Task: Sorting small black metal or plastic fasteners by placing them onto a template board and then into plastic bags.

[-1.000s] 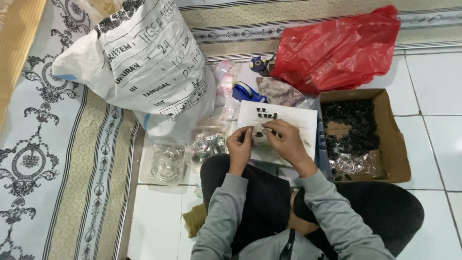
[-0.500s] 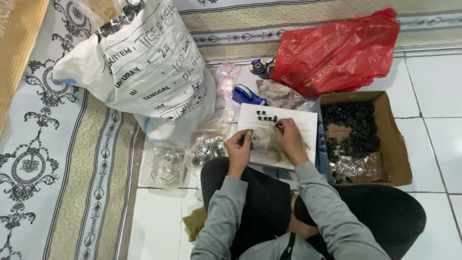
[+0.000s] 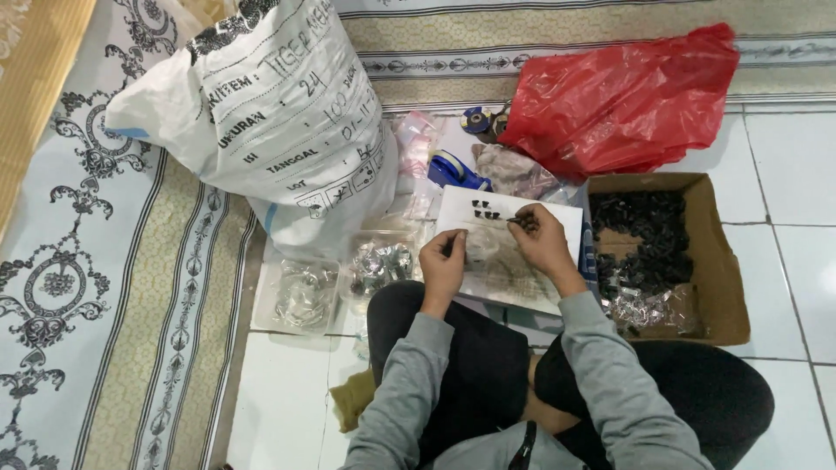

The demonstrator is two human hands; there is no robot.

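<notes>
My left hand (image 3: 442, 261) pinches the edge of a small clear plastic bag (image 3: 481, 248) over a white board (image 3: 557, 228) resting on my lap. My right hand (image 3: 542, 239) holds a small black part (image 3: 525, 224) at its fingertips, just above the board. A few small black parts (image 3: 485, 210) lie in a row near the board's far edge. Both arms wear grey sleeves, and I sit cross-legged on a white tiled floor.
A brown cardboard box (image 3: 724, 261) of black parts and clear bags sits to the right. A red plastic bag (image 3: 623, 96) lies beyond it. A big white sack (image 3: 261, 113) stands at the left, with clear trays (image 3: 300, 292) of packets and a blue tape dispenser (image 3: 453, 170) nearby. A patterned carpet (image 3: 87, 261) covers the left.
My right hand has lifted from the bag towards the row of black parts, now holding one at its fingertips. The left hand has stayed on the bag.
</notes>
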